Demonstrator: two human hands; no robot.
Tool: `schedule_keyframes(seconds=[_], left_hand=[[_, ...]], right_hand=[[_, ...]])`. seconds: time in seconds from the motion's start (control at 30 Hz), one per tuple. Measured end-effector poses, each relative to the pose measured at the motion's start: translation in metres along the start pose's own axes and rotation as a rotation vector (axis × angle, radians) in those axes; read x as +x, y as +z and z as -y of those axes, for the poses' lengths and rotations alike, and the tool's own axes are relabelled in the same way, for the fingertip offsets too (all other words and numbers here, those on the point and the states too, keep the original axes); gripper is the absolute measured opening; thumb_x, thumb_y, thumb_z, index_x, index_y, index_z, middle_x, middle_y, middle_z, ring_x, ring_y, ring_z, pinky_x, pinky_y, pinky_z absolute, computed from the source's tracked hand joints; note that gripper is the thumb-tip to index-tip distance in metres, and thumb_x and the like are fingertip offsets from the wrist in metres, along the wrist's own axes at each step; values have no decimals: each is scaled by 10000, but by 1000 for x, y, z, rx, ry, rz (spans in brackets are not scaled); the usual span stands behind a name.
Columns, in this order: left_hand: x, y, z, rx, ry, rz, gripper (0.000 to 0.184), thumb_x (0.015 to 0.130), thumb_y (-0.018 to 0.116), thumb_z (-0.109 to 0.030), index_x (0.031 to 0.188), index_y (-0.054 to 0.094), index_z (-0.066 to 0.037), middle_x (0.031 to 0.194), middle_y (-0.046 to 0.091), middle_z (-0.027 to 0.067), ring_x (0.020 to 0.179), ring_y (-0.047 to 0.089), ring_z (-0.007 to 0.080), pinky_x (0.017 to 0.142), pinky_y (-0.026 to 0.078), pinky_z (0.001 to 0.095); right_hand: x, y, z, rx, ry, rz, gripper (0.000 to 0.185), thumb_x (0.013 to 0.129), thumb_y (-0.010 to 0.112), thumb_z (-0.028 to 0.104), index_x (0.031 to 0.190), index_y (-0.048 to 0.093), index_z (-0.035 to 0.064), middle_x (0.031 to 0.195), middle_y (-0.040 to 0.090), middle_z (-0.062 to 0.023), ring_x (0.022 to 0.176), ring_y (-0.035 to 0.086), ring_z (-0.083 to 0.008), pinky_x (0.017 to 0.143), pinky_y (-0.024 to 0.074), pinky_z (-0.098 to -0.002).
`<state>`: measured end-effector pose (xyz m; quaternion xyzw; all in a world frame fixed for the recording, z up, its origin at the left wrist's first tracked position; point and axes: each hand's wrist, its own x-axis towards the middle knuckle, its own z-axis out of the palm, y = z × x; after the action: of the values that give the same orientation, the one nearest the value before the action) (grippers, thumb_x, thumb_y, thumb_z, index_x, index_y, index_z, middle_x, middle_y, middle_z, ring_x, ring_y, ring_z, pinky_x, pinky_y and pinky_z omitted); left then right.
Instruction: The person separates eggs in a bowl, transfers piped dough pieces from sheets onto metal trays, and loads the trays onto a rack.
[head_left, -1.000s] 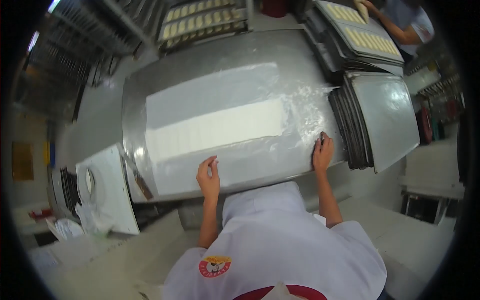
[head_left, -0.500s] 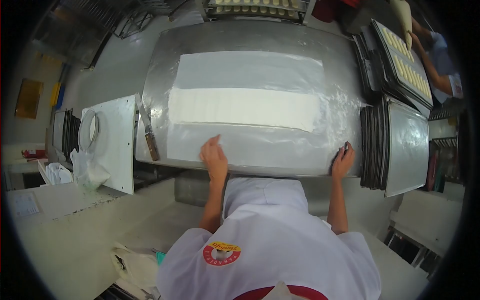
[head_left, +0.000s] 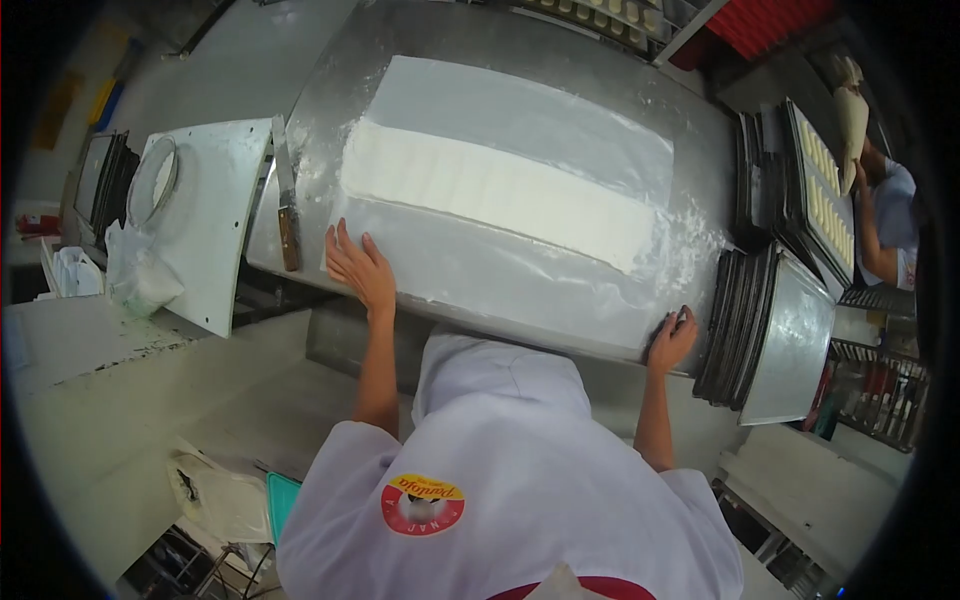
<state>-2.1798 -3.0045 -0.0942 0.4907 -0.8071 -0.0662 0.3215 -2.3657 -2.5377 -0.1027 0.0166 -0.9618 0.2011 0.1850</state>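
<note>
A wide sheet of pale baking paper [head_left: 480, 262] lies on the metal worktable, with a long white floury strip [head_left: 500, 192] across its middle. My left hand [head_left: 362, 270] is at the paper's near left corner, fingers spread and nothing in its grip; whether the fingertips touch the sheet I cannot tell. Over by the near right corner, my right hand [head_left: 672, 342] is curled around a small dark object [head_left: 682, 315], mostly hidden by the fingers. A long knife with a wooden handle [head_left: 288, 240] lies to the left of my left hand.
Stacked metal trays [head_left: 745, 325] stand at the table's right end. Behind them another person's arm [head_left: 868, 215] holds a piping bag [head_left: 851, 125] over a tray of piped strips [head_left: 828, 190]. On the left are a white board [head_left: 215, 210], a round ring [head_left: 152, 180] and a plastic bag [head_left: 140, 270].
My left hand has moved left to the paper's corner and its fingers have spread. The right hand stays near the right corner with the dark object. The view has turned.
</note>
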Motion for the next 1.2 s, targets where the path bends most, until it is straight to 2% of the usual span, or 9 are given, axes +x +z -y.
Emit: schedule_keyframes(seconds=[0.13,0.2,0.43,0.67,0.73,0.83,0.93,1.03,1.2], left_hand=[[0,3,3,15,4,-7,419,902,513,-184,1296,413,-81,1311,378,142,1193,359,309,988,233,456],[1,3,4,10,-5,-16,415,901,514,-187,1291,419,-82,1306,384,140,1190,362,308,988,234,456],[-1,7,8,4,-11,-38,407,899,512,-204,1280,434,-83,1302,390,130,1183,368,309,988,236,457],[0,3,5,-14,-42,-25,418,889,525,-215,1276,437,-83,1295,392,128,1188,360,307,991,234,456],[1,1,4,-43,-53,-27,458,855,571,-211,1274,436,-84,1292,392,126,1196,352,308,996,228,457],[1,1,6,-51,-30,-33,563,781,657,-225,1276,429,-82,1295,388,125,1207,345,310,1002,221,462],[3,-8,-3,-98,3,5,666,704,726,-244,1278,426,-94,1299,384,125,1216,340,315,1007,217,468],[4,-9,-4,-95,-5,22,713,669,754,-254,1285,425,-112,1298,384,117,1220,338,315,1008,215,470],[2,-10,-2,-90,-3,15,745,656,766,-235,1306,418,-129,1317,386,118,1241,335,325,1007,235,484]], right_hand=[[0,0,0,-22,-83,-51,313,903,519,232,1133,542,21,950,537,-158,882,502,-318,784,382,-407],[-1,0,1,-28,-16,8,314,908,511,244,1127,541,21,993,545,-166,921,508,-332,800,383,-416],[-1,4,-3,-69,-115,-77,334,899,516,251,1131,542,12,961,527,-170,880,501,-327,775,385,-413],[0,-5,6,-32,15,35,345,918,486,291,1128,532,22,1011,542,-172,943,504,-344,822,376,-427],[0,-3,4,-29,46,69,345,918,485,290,1129,530,20,1007,540,-176,942,501,-346,822,374,-430],[-1,6,-1,54,-59,-59,337,917,484,279,1126,531,19,997,539,-175,928,497,-343,810,373,-428],[-1,2,1,20,-55,-53,317,904,507,230,1125,536,4,929,521,-169,838,497,-326,746,385,-409],[1,2,-2,-16,-94,-95,309,898,512,219,1124,538,9,927,522,-169,823,496,-327,738,385,-416],[0,-3,2,-41,-23,1,305,895,510,207,1128,540,12,944,528,-177,872,504,-339,778,387,-424]])
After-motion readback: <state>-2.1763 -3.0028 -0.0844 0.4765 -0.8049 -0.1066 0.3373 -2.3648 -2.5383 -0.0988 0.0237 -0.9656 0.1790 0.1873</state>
